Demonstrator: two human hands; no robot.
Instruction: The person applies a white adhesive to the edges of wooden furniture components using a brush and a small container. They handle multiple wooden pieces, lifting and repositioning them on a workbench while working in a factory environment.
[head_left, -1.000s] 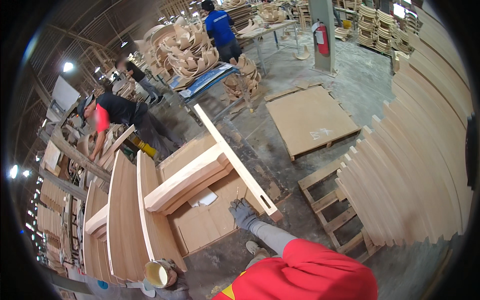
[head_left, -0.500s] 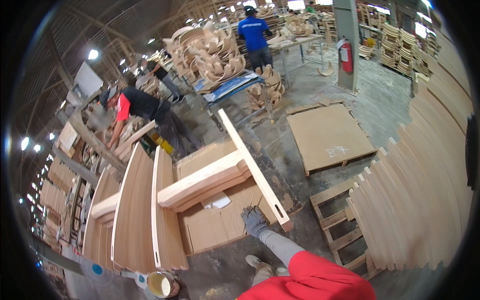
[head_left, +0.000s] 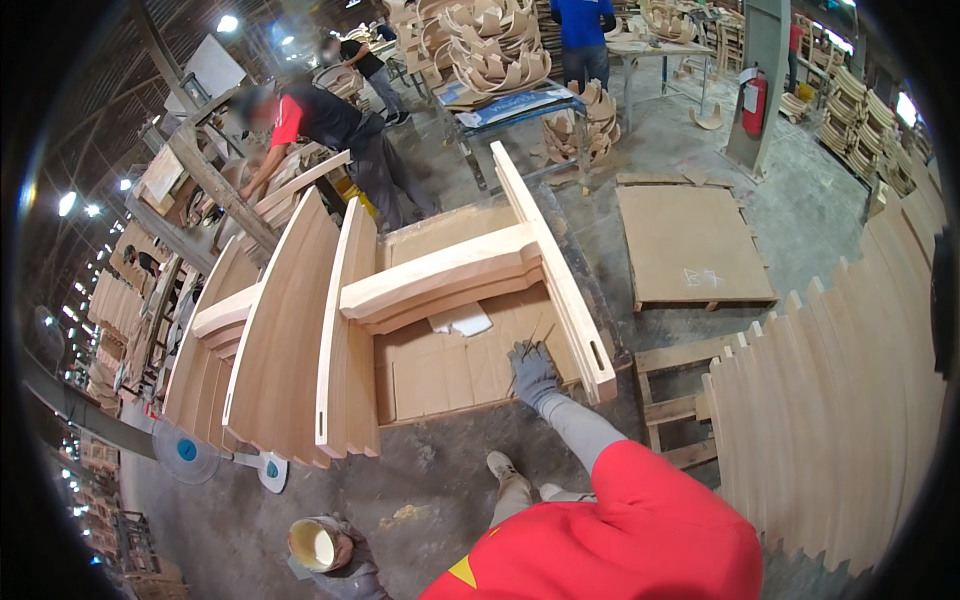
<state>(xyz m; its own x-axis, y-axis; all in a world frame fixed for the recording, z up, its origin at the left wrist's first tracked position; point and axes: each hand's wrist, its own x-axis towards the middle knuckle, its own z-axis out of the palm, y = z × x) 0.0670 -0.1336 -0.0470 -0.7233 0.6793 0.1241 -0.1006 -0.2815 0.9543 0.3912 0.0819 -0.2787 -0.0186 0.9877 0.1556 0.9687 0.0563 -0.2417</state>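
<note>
In my gloved left hand (head_left: 362, 568), low at the left, is a small bucket (head_left: 318, 546) of cream-coloured liquid; the fingers are closed at its side and partly hidden. My right hand (head_left: 533, 372), in a grey glove, is over the cardboard (head_left: 440, 385), close to the near end of a long slotted wooden rail (head_left: 560, 270). A thin stick seems to be in its fingers, though it is faint. Left of that hand, a stack of shaped wooden crosspieces (head_left: 450, 270) runs from the rail to a row of upright slotted boards (head_left: 350, 330).
Curved boards (head_left: 285, 330) stand farther left. On my right are a pallet (head_left: 668, 410) and a big stack of curved slats (head_left: 820, 400). A covered pallet (head_left: 692, 240) lies ahead. One co-worker (head_left: 335, 115) bends over a bench; another stands beyond a blue-topped table (head_left: 520, 105).
The view has tilted down, so the workpieces sit higher in the picture. More of my left hand and the bucket shows. My right hand stays beside the rail's near end.
</note>
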